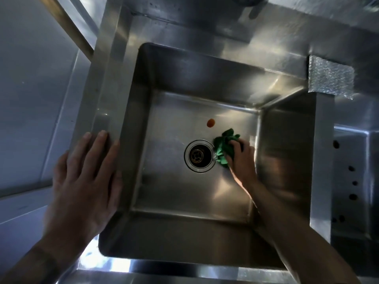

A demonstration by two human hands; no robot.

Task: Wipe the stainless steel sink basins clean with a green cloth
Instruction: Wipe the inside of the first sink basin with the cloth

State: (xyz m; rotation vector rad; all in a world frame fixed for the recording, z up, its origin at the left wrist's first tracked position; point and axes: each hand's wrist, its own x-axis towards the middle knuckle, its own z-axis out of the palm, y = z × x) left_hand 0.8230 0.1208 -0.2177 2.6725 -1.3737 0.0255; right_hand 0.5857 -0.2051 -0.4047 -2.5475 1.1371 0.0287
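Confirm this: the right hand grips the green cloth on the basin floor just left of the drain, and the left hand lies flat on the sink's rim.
Wrong side. In the head view the green cloth lies just right of the drain, not left. The right hand does grip it on the basin floor, and the left hand lies flat on the sink's rim.

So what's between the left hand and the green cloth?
The drain, set in the basin floor, right beside the cloth; the head view shows it.
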